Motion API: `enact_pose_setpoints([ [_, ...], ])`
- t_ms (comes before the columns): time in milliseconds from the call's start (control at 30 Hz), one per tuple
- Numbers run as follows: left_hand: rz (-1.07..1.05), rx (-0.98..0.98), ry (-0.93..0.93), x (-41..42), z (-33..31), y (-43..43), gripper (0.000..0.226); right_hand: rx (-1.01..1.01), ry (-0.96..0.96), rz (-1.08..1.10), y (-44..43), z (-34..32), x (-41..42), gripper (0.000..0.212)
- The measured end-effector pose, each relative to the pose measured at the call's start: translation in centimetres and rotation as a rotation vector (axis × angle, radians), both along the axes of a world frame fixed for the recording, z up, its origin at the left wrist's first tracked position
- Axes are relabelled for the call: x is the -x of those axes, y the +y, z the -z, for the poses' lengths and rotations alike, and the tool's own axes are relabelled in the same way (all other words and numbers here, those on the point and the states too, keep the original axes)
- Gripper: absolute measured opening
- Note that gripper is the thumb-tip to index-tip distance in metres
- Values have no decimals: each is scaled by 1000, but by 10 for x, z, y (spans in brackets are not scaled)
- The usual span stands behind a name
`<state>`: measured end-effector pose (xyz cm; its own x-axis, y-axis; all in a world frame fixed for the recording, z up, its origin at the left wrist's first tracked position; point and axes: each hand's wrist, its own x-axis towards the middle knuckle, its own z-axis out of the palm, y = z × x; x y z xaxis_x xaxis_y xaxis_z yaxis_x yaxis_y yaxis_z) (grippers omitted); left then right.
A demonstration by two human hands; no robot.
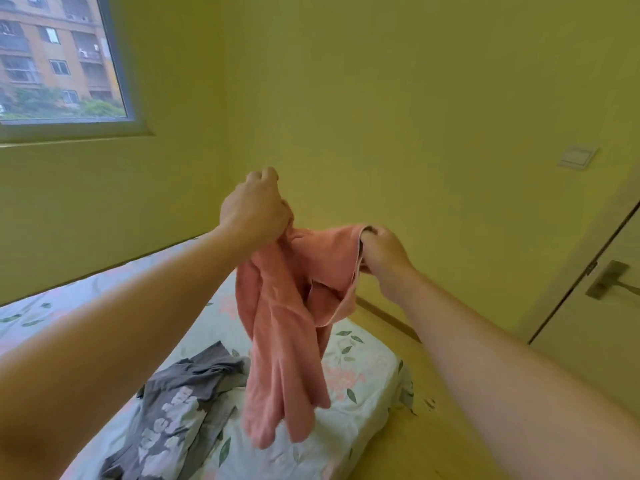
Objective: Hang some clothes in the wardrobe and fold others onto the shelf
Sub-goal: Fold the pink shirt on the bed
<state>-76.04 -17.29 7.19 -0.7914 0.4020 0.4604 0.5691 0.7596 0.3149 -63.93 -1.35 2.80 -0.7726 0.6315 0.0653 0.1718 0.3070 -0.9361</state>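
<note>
Head view: both hands, left point(254, 209) and right point(384, 249), grip soft, limp pink garment point(280, 341).

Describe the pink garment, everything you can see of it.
The pink garment is salmon-coloured, of soft, slightly fuzzy-looking cloth, crumpled and not folded. It is held up in the air over the bed. The left hand grips a gathered bunch at its top. The right hand holds a hemmed edge, fingers tucked inside an opening. The cloth sags between the hands and long folds dangle below. What kind of garment it is cannot be told.
</note>
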Motion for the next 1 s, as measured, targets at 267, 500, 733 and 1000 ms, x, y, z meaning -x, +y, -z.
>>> enact_pose_setpoints([
  [267,368,-128,-528,-28,97,16,22,-379,64,-17,-17,-35,24,17],
  [500,338,-426,-477,-6,62,14,28,-125,-172,-251,3,16,-3,60],
  [733,483,-208,-198,5,28,13,32,-44,-468,-252,21,51,-17,22],
  [1000,343,171,-111,14,49,4,31,129,103,216,65,6,-7,31],
])
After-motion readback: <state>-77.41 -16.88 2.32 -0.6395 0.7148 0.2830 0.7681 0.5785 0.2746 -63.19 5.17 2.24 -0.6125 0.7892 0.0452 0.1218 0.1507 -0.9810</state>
